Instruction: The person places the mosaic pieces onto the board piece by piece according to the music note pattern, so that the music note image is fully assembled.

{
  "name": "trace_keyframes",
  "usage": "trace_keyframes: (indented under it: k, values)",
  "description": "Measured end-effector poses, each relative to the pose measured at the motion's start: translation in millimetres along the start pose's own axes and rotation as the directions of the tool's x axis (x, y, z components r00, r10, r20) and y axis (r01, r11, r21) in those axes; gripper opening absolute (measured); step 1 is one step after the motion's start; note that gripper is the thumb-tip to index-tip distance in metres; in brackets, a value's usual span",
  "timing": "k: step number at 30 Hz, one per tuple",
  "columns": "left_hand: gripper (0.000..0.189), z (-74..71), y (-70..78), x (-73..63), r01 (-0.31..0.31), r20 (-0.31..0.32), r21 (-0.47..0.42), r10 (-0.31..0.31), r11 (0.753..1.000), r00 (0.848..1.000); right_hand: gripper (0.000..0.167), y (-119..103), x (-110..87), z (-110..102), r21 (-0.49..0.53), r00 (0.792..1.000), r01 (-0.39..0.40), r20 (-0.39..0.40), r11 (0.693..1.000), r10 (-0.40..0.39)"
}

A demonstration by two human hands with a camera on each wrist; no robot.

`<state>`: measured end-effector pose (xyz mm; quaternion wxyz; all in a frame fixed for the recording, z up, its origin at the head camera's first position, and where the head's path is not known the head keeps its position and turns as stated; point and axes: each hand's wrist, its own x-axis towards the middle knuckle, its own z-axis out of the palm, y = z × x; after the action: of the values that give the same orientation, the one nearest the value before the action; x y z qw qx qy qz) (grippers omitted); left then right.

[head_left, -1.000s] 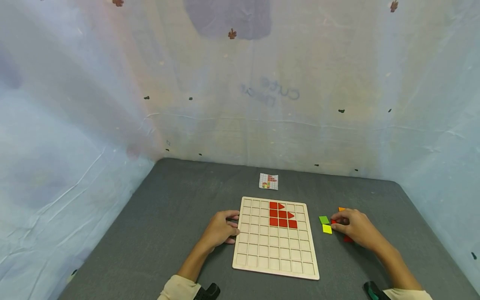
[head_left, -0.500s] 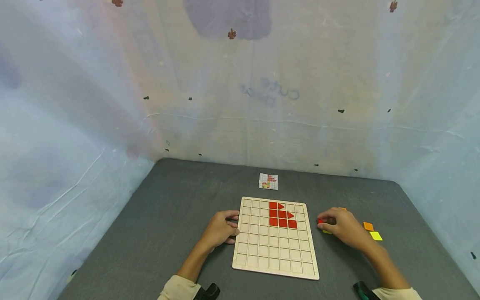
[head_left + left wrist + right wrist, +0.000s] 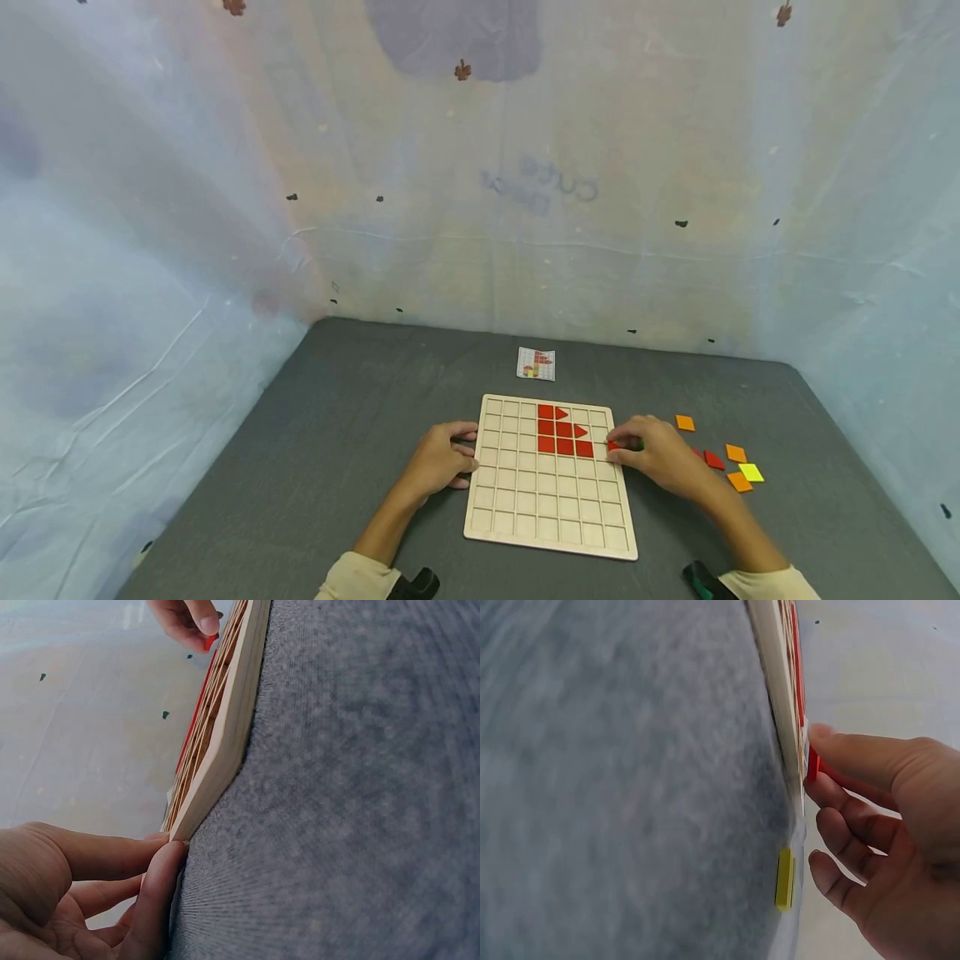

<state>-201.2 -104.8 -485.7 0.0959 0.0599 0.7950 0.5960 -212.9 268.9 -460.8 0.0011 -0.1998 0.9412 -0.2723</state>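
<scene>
A wooden grid board [image 3: 551,492] lies on the grey table, red square and pointed tiles [image 3: 566,427] filling some cells in its upper middle. At its left edge my left hand [image 3: 440,456] holds the rim between thumb and finger; the left wrist view shows the fingertips [image 3: 161,859] right at the board's corner. My right hand [image 3: 660,454] pinches a red tile [image 3: 813,763] over the board's right edge. Its exact shape is hidden by the fingers. In the right wrist view a yellow tile [image 3: 784,879] stands below that hand.
Right of the board lie loose tiles: orange ones [image 3: 685,422], a red one [image 3: 714,460] and a yellow one [image 3: 752,472]. A small printed pattern card [image 3: 536,364] rests behind the board. Plastic sheeting [image 3: 480,250] rises behind the table and along its sides.
My right hand has carried the red tile leftward from the loose tiles to the board's right edge, uncovering several tiles behind it. The left hand and board have stayed put.
</scene>
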Motion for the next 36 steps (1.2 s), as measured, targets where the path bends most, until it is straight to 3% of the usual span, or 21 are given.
trace_keyframes:
  k: [14,23,36]
  values:
    - [0.061,-0.4,-1.1,-0.2,0.001,-0.004,0.003,-0.001,1.000,1.000,0.019,-5.3,6.2,8.1,0.013,1.000,0.019,0.020,1.000,-0.019]
    - [0.061,-0.3,-2.0,0.3,0.002,-0.004,-0.002,-0.002,1.000,1.000,0.008,-4.4,5.8,7.9,0.005,1.000,0.005,0.024,1.000,-0.005]
    - [0.061,-0.1,-0.2,0.1,0.001,-0.002,-0.007,-0.001,1.000,1.000,0.012,-5.7,7.8,8.1,0.036,0.998,0.033,0.054,0.999,-0.035]
